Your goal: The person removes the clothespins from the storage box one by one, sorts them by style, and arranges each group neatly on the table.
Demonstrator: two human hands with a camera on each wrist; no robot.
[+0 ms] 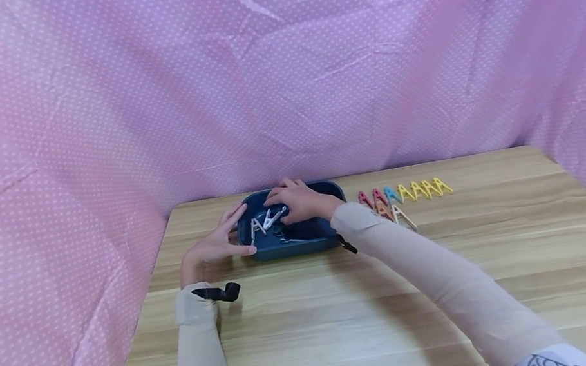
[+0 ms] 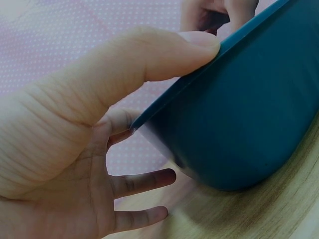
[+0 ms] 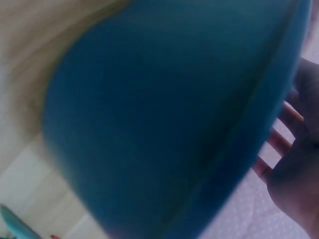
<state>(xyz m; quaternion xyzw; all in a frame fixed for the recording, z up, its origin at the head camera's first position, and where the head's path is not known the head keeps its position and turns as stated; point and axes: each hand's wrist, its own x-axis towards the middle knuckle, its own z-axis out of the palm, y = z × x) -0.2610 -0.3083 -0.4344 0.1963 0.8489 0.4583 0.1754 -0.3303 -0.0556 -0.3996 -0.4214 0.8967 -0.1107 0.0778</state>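
A dark blue plastic basin stands near the table's back edge, holding white clothespins and some darker pieces too small to make out. My left hand spans the basin's left end with fingers spread. In the left wrist view, its thumb lies straight on the rim, and the lower fingers stretch along the outside. My right hand reaches down into the basin from the right, beside the white clothespins. Its fingertips are hidden by the basin wall in the right wrist view, so any hold cannot be seen.
Right of the basin, clothespins lie in a row: red, blue and several yellow. Nearer me are an orange clothespin and a cream one, partly behind my right sleeve. A pink dotted cloth surrounds the wooden table.
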